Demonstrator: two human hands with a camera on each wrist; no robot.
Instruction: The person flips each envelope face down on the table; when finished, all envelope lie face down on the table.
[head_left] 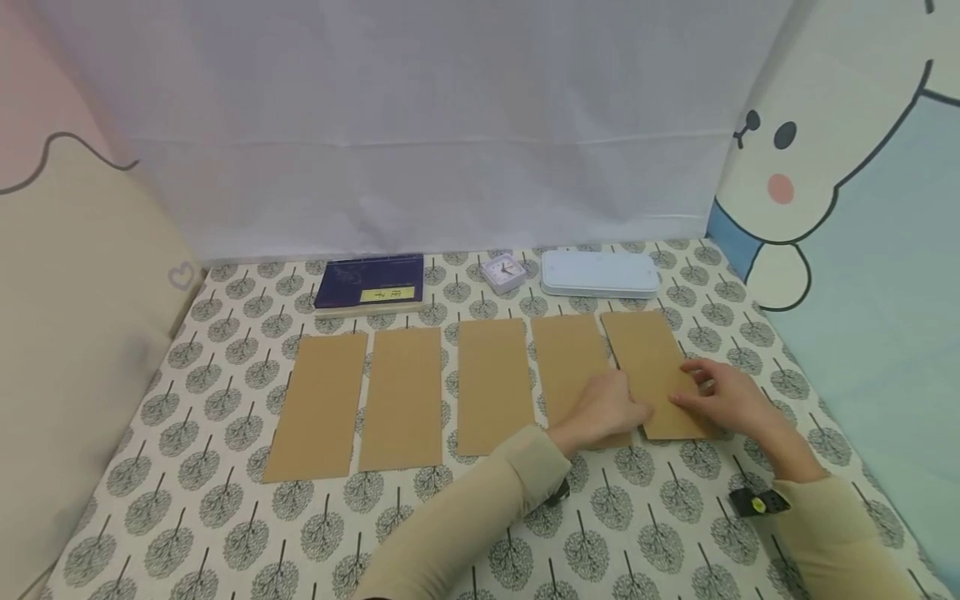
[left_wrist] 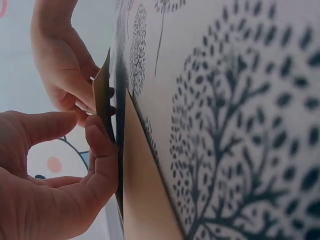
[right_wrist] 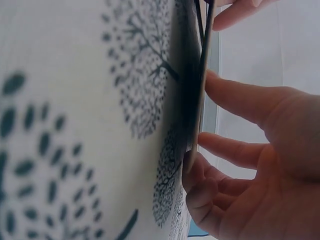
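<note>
Several tan cardboard pieces lie in a row on the patterned cloth. Both hands are at the rightmost cardboard piece (head_left: 651,367), which both wrist views show nearly edge-on and raised a little off the cloth. My left hand (head_left: 609,407) holds its left edge near the front corner, fingers bent against the edge in the left wrist view. At the right edge, my right hand (head_left: 731,402) grips it; in the right wrist view the thumb and one finger touch the upper face while other fingers curl round the edge. The neighbouring cardboard piece (head_left: 573,358) lies partly beneath my left hand and wrist.
Three more cardboard pieces, including the leftmost cardboard piece (head_left: 318,408), lie flat to the left. Behind the row stand a dark blue book (head_left: 367,279), a small white square clock (head_left: 503,272) and a pale blue case (head_left: 600,273). Fabric walls enclose the back and sides.
</note>
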